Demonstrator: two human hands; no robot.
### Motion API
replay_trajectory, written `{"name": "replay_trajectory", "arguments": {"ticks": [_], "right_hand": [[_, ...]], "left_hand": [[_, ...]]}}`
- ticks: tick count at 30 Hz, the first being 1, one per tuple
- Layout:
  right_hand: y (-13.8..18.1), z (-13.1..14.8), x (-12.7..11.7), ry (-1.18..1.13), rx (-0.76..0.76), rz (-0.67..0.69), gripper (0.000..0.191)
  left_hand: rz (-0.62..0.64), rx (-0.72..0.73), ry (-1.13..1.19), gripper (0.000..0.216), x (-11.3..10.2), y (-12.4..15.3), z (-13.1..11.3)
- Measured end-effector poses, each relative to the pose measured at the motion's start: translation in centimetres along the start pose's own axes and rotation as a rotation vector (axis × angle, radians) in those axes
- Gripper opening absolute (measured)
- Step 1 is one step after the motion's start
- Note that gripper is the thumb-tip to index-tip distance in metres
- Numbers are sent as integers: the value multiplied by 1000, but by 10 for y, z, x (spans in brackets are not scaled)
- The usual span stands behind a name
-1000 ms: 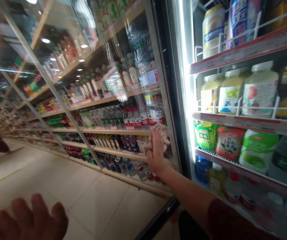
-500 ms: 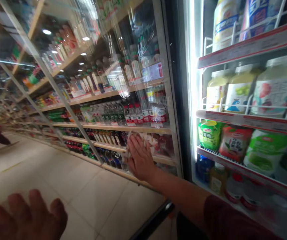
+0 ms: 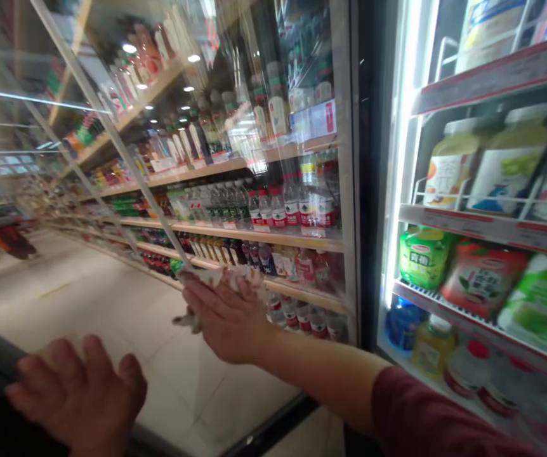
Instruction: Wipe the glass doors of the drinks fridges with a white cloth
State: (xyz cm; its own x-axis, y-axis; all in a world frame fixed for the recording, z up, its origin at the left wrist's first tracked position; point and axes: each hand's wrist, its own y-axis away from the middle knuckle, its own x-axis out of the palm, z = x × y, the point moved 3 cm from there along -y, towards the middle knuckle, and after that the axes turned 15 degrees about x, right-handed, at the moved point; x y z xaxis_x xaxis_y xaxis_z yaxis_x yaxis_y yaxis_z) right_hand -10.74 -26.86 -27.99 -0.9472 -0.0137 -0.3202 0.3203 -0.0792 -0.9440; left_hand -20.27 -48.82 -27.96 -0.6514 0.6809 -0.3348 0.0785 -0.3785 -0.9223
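Note:
My right hand (image 3: 230,320) presses a crumpled, pale patterned cloth (image 3: 249,279) flat against the glass door (image 3: 169,374). Its fingers stretch to the left over the cloth, and one end of the cloth hangs below them. At the lower left, my left hand (image 3: 83,393) is raised with its fingers apart, by the dark door frame (image 3: 273,425). I see nothing in it; whether it touches the door I cannot tell.
To the right stands a lit cooler with bottles (image 3: 452,165), a green pouch (image 3: 423,257) and a red pouch (image 3: 483,276) on wire-fronted shelves (image 3: 487,225). Shelves of drinks, such as red-capped bottles (image 3: 278,206), show in the glass. Pale floor tiles (image 3: 87,285) lie at the left.
My right hand has slid the cloth left and slightly down across the glass. My left hand appears a little further right and higher. The view has shifted left.

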Motion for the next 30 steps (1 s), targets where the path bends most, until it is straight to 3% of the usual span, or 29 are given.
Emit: {"name": "replay_trajectory", "arguments": {"ticks": [3, 6, 8, 11, 13, 15, 18, 20, 22, 25, 30], "right_hand": [[18, 15, 9, -14, -150, 58, 62], [51, 19, 18, -35, -327, 290, 49], [45, 14, 13, -39, -282, 374, 51], [-10, 3, -7, -11, -79, 323, 64], [-51, -1, -19, 10, 34, 236, 62], [-73, -1, -23, 18, 79, 154, 62], [-52, 4, -11, -3, -111, 186, 60], [-18, 3, 1, -5, -322, 307, 56], [9, -4, 9, 22, -436, 424, 53], [8, -16, 8, 56, -412, 449, 52], [-43, -23, -4, 95, -189, 289, 63]], "left_hand": [[-22, 164, -154, 91, 5, 0, -1], [-15, 175, -166, 93, 6, -1, 2], [-25, 196, -180, 92, 7, -1, 3], [-42, 211, -204, 89, 9, -4, 0], [-27, 161, -196, 84, 9, -8, -5], [12, 69, -141, 75, 10, -15, -12], [43, -45, -38, 63, 8, -25, -24], [41, -60, -18, 61, 9, -31, -28], [26, -50, -11, 60, 12, -33, -27], [-21, -30, 13, 55, 18, -32, -19], [-30, 4, -19, 56, 28, -28, -9]]}}
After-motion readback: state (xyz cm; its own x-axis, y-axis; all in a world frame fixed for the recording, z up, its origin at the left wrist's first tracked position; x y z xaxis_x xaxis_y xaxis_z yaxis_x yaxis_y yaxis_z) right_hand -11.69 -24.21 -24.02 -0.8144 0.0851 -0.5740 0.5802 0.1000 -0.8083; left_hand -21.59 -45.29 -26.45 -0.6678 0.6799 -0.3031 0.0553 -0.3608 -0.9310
